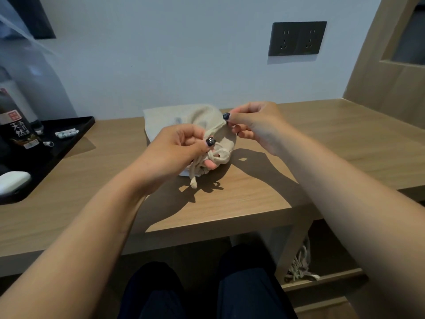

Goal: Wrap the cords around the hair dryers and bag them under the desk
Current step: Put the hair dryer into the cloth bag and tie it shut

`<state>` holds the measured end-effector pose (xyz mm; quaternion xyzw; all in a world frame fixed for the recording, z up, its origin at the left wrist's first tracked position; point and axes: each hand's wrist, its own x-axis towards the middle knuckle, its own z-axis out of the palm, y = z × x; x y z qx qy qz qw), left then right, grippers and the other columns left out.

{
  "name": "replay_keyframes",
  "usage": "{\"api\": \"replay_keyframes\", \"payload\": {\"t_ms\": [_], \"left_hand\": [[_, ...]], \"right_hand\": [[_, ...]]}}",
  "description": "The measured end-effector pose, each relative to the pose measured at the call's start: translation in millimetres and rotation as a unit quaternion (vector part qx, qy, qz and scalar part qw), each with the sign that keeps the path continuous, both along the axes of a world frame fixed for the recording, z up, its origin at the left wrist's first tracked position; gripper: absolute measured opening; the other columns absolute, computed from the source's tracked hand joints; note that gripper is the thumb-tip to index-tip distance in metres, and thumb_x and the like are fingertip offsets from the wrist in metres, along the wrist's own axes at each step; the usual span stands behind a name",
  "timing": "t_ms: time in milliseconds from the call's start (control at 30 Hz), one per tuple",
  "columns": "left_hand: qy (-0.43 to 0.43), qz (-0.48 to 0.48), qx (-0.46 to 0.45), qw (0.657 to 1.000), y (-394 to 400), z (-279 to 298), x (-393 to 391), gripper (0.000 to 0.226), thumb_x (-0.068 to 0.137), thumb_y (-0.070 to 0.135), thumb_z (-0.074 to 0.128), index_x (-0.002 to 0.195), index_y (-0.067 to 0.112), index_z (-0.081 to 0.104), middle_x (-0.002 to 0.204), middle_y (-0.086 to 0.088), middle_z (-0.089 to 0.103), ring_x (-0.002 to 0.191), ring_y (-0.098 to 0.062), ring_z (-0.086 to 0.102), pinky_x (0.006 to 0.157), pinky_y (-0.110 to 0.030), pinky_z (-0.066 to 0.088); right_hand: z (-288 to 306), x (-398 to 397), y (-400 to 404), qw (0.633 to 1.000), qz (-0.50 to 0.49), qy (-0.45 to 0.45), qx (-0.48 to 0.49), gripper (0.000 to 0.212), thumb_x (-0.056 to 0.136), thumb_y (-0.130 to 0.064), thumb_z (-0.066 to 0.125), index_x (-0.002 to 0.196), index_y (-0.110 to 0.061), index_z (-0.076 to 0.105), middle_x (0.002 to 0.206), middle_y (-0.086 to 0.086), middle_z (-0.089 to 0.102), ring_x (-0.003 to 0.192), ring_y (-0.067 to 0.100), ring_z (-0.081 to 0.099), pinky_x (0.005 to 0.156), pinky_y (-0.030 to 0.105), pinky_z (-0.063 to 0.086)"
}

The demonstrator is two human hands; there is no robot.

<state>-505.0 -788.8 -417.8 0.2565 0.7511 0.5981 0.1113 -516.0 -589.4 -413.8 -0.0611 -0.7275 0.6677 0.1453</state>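
A beige drawstring cloth bag (pixel 181 119) lies on the wooden desk (pixel 253 199), bulging with something hidden inside. My left hand (pixel 181 148) pinches the gathered mouth of the bag and its drawstring (pixel 218 157), whose knotted end hangs down to the desk. My right hand (pixel 255 125) pinches the bag's fabric edge at the upper right of the mouth. No hair dryer or cord is visible. A second beige drawstring bag (pixel 299 265) sits on the shelf under the desk at the right.
A black tray (pixel 76 137) at the left holds a dark bottle (pixel 18 132), small sachets and a white object (pixel 13 180). A dark double wall socket (pixel 296 39) is above the desk. A wooden cabinet (pixel 391 72) stands at right. My knees are below the desk edge.
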Motion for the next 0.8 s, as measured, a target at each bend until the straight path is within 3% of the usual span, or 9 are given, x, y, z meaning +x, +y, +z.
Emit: {"api": "replay_keyframes", "payload": {"t_ms": [133,200,367,533,600,700,800], "left_hand": [[0.006,0.024,0.021,0.999,-0.1,-1.1,-0.5,0.009,0.093,0.007,0.059,0.095,0.003,0.067,0.072,-0.003,0.073,0.065,-0.007,0.069,0.057,-0.014,0.05],[0.015,0.045,0.027,0.999,-0.7,-1.1,-0.6,0.01,0.093,0.007,0.059,0.094,0.003,0.069,0.071,-0.004,0.071,0.062,-0.003,0.065,0.053,-0.01,0.045],[0.006,0.05,0.031,0.998,-2.7,1.6,-1.5,0.013,0.092,0.011,0.061,0.094,0.003,0.071,0.073,-0.005,0.072,0.069,-0.007,0.065,0.06,-0.014,0.049],[-0.003,0.057,0.047,0.997,-0.2,6.0,3.6,0.013,0.088,0.01,0.064,0.096,0.0,0.07,0.066,-0.001,0.071,0.059,-0.002,0.065,0.051,-0.01,0.046],[-0.009,0.07,0.064,0.995,-0.1,6.8,4.9,0.014,0.085,0.01,0.067,0.095,0.001,0.069,0.066,-0.001,0.072,0.057,-0.003,0.065,0.049,-0.01,0.045],[-0.007,0.084,0.077,0.993,-0.2,8.2,4.9,0.014,0.081,0.008,0.071,0.094,0.002,0.068,0.071,-0.006,0.072,0.056,-0.004,0.065,0.048,-0.01,0.044],[-0.008,0.081,0.09,0.993,-0.5,9.1,3.3,0.014,0.079,0.009,0.071,0.091,0.002,0.067,0.071,-0.007,0.072,0.063,-0.009,0.068,0.053,-0.013,0.048]], "right_hand": [[-3.5,10.2,1.1,0.998,-0.003,0.037,0.054,0.02,0.089,-0.011,0.068,0.109,-0.009,0.064,0.085,0.008,0.071,0.061,0.013,0.065,0.061,0.026,0.053],[-8.0,23.0,2.9,0.992,0.01,0.084,0.097,0.016,0.091,-0.015,0.066,0.107,-0.017,0.064,0.088,0.005,0.068,0.068,0.011,0.065,0.062,0.026,0.052],[-16.4,53.5,-1.9,0.974,0.097,0.124,0.162,0.02,0.086,-0.005,0.068,0.1,-0.019,0.071,0.089,0.005,0.066,0.074,0.015,0.059,0.069,0.028,0.052],[-14.6,51.0,-13.5,0.968,0.113,0.139,0.179,0.015,0.081,-0.006,0.075,0.09,-0.018,0.074,0.091,0.015,0.071,0.076,0.03,0.058,0.076,0.053,0.053],[-13.5,49.9,-16.0,0.967,0.109,0.145,0.179,0.011,0.082,-0.006,0.074,0.086,-0.017,0.074,0.083,0.015,0.07,0.071,0.029,0.059,0.071,0.049,0.054],[-12.1,49.6,-17.4,0.965,0.114,0.136,0.192,0.009,0.091,-0.006,0.062,0.086,-0.012,0.067,0.069,0.003,0.064,0.059,0.015,0.061,0.054,0.022,0.046],[-15.6,51.8,-18.2,0.981,0.141,0.099,0.083,0.006,0.098,-0.005,0.052,0.095,-0.004,0.057,0.069,0.006,0.066,0.055,0.02,0.065,0.048,0.022,0.043]]}}
